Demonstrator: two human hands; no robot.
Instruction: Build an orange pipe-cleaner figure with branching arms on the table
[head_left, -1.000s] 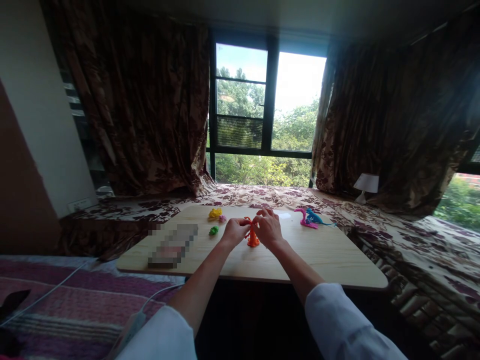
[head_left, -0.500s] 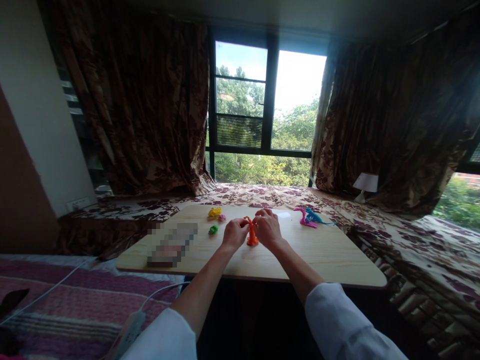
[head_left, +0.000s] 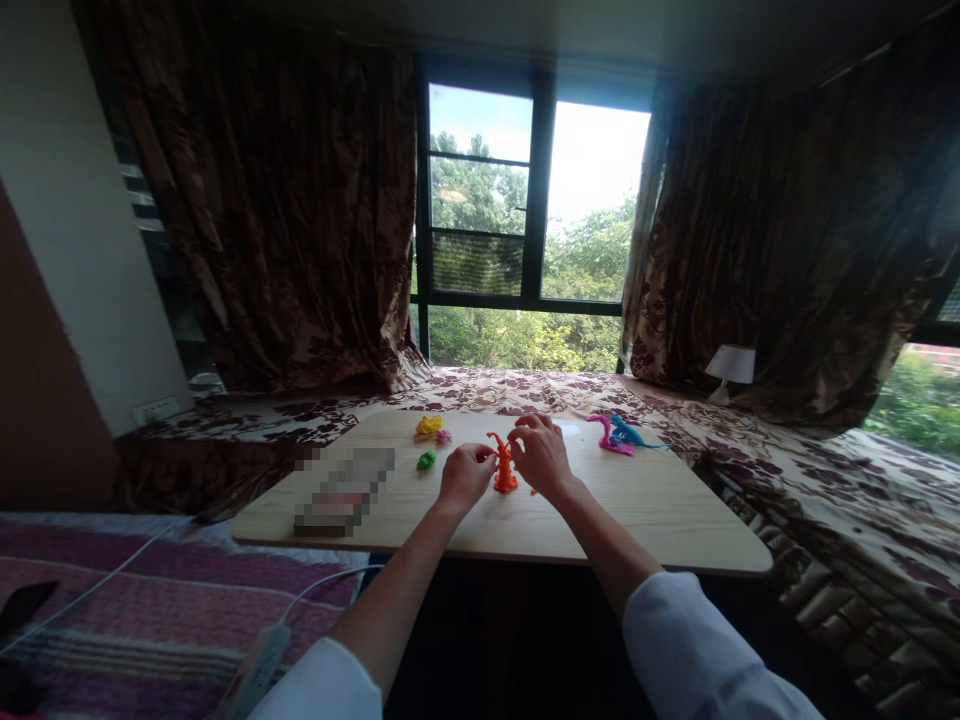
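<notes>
An orange modelling-clay figure (head_left: 505, 474) stands upright near the middle of the light wooden table (head_left: 630, 510). It has a wide base and thin branching pieces at the top. On its left, my left hand (head_left: 468, 476) is closed, with thumb and forefinger pinching at the figure's side. My right hand (head_left: 543, 456) is on the other side, its fingers bent around the upper right part; the back of the hand partly hides the fingertips. A small orange bit (head_left: 533, 491) lies below the right hand.
Left of my hands lie yellow clay (head_left: 429, 427), a small pink lump (head_left: 444, 436) and a green lump (head_left: 426, 460). Pink (head_left: 616, 442) and blue clay figures (head_left: 625, 432) are at the back right. A blurred-out flat object (head_left: 345, 492) rests at the left.
The right hand has shifted slightly, its fingers more raised and spread, and more of the orange figure's top shows. The left hand has moved slightly left and down.
</notes>
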